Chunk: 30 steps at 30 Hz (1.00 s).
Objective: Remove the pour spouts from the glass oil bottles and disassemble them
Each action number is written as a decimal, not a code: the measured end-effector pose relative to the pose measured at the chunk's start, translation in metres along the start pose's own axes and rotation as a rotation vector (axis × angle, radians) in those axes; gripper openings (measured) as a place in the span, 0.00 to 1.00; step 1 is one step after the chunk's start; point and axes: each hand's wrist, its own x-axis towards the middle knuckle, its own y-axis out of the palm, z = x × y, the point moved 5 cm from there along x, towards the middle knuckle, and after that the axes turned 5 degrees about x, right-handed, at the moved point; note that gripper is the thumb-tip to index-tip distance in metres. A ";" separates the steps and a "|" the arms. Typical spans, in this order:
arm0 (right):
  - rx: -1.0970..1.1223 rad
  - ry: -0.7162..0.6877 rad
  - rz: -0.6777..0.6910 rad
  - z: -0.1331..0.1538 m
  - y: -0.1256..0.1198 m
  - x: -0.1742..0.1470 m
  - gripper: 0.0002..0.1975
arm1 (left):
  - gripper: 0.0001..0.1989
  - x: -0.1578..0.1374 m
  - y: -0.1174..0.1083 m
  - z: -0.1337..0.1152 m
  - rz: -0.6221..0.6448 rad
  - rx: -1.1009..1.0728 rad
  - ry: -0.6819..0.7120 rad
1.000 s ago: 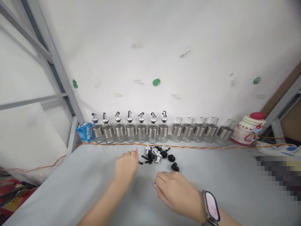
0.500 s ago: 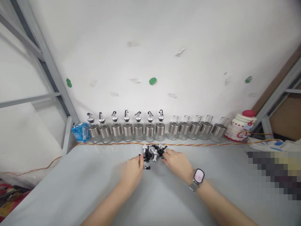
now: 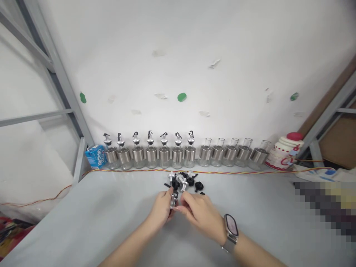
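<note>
Left hand point(image 3: 161, 207) holding pourer point(image 3: 173, 200), right hand point(image 3: 202, 211) touching it, grip unclear, carton point(image 3: 96, 157) lettered "Vita"

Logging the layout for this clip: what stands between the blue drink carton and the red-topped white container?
Twelve metal-sleeved glass bottles, shown in the head view: seven with pourer spouts toward the carton, five bare-necked toward the container.

- Spout point(image 3: 174, 198): partly hidden by left hand point(image 3: 162, 205) and right hand point(image 3: 199, 210)
- Pile point(image 3: 183, 183): overlapping, too small to count
- Black piece point(image 3: 203, 193): mostly behind right hand
- Forearms point(image 3: 133, 241): cut off below
- Patch point(image 3: 328, 207): pixelated, unidentifiable
- Red clutter point(image 3: 13, 237): cut off left, blurred
</note>
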 end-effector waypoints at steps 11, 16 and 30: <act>0.048 0.132 -0.008 -0.006 0.011 -0.002 0.16 | 0.22 -0.021 -0.009 -0.023 -0.258 0.561 0.329; 0.539 0.329 0.101 -0.013 0.029 -0.002 0.22 | 0.21 -0.028 -0.009 -0.033 -0.286 0.724 0.392; -0.121 -0.113 -0.067 0.003 0.003 -0.002 0.27 | 0.21 -0.010 -0.011 -0.017 -0.069 -0.039 0.148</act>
